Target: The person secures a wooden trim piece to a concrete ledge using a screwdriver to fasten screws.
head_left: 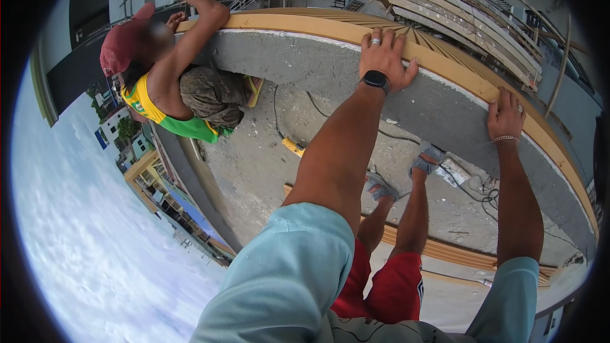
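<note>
A long yellow-orange trim board (438, 57) runs along the top of a grey concrete parapet (305, 63). My left hand (384, 63), with a ring and a dark watch, lies on this board. Its fingers are spread over the top and the thumb points out to the side. Further right, my right hand (506, 114), wearing a ring and a bracelet, rests on the same board with fingers stretched over it. At the left, a co-worker in a red cap (121, 47) crouches against the parapet, one hand at the board and the other raised.
A yellow power tool (293, 147) lies on the concrete floor (254, 159), with black cords nearby. A white power strip (455, 170) sits near my sandalled feet. Behind me lie fluted orange-brown panels (457, 253). Beyond the parapet are scaffold planks (432, 13) and poles.
</note>
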`<state>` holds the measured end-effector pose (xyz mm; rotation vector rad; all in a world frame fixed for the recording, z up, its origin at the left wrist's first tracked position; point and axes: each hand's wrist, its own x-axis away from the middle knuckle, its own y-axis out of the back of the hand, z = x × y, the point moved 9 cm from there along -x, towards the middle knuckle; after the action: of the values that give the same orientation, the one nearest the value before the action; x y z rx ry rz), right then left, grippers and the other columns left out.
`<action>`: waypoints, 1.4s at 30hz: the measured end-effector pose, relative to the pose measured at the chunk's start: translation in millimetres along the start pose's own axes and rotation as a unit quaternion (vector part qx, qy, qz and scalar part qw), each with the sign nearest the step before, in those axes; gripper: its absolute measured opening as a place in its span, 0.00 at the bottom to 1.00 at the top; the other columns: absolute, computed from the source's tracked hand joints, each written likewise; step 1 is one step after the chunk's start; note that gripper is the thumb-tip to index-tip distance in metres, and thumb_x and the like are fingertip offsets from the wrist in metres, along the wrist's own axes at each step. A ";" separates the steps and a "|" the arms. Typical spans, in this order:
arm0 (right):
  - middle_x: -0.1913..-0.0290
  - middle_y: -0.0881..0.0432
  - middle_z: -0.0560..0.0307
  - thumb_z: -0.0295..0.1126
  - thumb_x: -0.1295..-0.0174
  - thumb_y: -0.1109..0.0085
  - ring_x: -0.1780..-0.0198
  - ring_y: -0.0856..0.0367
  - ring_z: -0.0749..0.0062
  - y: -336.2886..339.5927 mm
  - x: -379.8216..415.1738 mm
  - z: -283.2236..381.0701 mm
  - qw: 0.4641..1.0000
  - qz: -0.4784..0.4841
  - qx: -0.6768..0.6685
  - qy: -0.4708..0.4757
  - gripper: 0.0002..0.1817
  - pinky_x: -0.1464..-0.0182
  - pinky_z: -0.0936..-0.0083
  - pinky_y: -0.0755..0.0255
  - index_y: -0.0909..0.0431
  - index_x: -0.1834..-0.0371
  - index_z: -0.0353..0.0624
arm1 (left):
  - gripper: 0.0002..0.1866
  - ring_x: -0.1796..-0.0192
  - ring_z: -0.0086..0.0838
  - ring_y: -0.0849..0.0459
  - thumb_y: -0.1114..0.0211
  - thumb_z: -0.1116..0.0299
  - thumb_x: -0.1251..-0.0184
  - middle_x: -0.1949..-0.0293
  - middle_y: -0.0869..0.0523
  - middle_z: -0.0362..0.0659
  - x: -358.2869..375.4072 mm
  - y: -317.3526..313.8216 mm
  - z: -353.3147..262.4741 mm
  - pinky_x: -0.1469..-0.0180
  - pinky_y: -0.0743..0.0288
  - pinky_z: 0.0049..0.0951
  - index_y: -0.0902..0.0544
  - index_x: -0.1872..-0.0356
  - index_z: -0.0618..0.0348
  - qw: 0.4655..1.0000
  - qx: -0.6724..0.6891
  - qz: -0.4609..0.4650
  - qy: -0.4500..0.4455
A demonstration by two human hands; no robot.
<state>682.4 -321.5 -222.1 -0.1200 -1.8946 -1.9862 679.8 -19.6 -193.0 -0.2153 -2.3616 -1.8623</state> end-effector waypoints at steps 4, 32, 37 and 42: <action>0.39 0.28 0.49 0.43 0.36 0.54 0.38 0.30 0.49 -0.5 0.8 -2.0 1.000 -0.010 -0.008 0.003 0.25 0.32 0.50 0.46 0.32 0.36 0.50 | 0.29 0.35 0.48 0.33 0.43 0.48 0.42 0.43 0.25 0.51 0.2 0.7 -0.4 0.34 0.45 0.50 0.24 0.43 0.57 1.000 0.001 -0.015 -0.005; 0.38 0.28 0.49 0.43 0.37 0.54 0.38 0.29 0.50 1.9 0.1 -0.3 1.000 -0.002 -0.003 0.002 0.26 0.32 0.49 0.46 0.32 0.36 0.50 | 0.29 0.35 0.47 0.34 0.44 0.48 0.41 0.44 0.25 0.50 0.5 -0.2 -0.3 0.34 0.45 0.49 0.24 0.43 0.57 1.000 -0.002 -0.007 -0.003; 0.38 0.28 0.49 0.43 0.37 0.54 0.38 0.29 0.49 1.5 0.6 -0.8 1.000 -0.007 -0.007 0.003 0.26 0.31 0.49 0.46 0.32 0.36 0.49 | 0.30 0.35 0.47 0.34 0.44 0.47 0.42 0.44 0.25 0.50 0.3 0.0 -0.3 0.34 0.45 0.49 0.24 0.43 0.57 1.000 -0.003 -0.015 -0.006; 0.39 0.28 0.49 0.43 0.36 0.54 0.38 0.29 0.49 1.7 0.4 -0.4 1.000 -0.006 -0.020 0.004 0.25 0.32 0.49 0.46 0.32 0.36 0.49 | 0.30 0.35 0.48 0.34 0.43 0.47 0.42 0.43 0.25 0.51 0.5 -0.3 -0.2 0.34 0.45 0.49 0.24 0.43 0.57 1.000 -0.004 -0.013 -0.006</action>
<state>682.6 -322.1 -220.4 -0.1120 -1.8558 -2.0291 679.2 -19.9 -193.2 -0.1988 -2.3752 -1.8882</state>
